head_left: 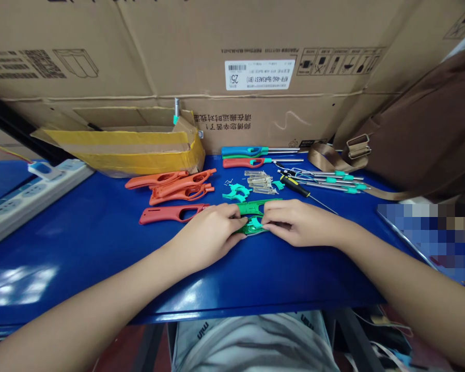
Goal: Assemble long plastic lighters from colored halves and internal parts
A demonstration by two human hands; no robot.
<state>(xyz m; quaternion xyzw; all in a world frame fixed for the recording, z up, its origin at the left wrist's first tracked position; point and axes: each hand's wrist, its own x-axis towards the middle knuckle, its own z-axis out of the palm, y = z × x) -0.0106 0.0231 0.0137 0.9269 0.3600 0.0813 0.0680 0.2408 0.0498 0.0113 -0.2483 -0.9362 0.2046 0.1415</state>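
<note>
Both hands are at a green lighter casing half (251, 227) lying near the middle of the blue table. My left hand (217, 227) grips its left end, fingers closed around it. Pinched by the fingertips of my right hand (289, 222) at the other end is a small turquoise trigger piece (257, 222), partly hidden, seated in or against the casing. Just behind lies a second green casing half (250, 207). To the left is a red casing half (166, 213), its right end behind my left hand. Loose turquoise pieces (237, 193) and clear fuel tanks (260, 182) are behind the hands.
Orange casings (174, 185) lie at left before a yellow-taped cardboard box (139, 152). Assembled lighters (251, 151) sit at the back. Metal lighter tubes with wires (333, 181) and a screwdriver (298, 188) lie at right. A power strip (31, 191) runs along the left.
</note>
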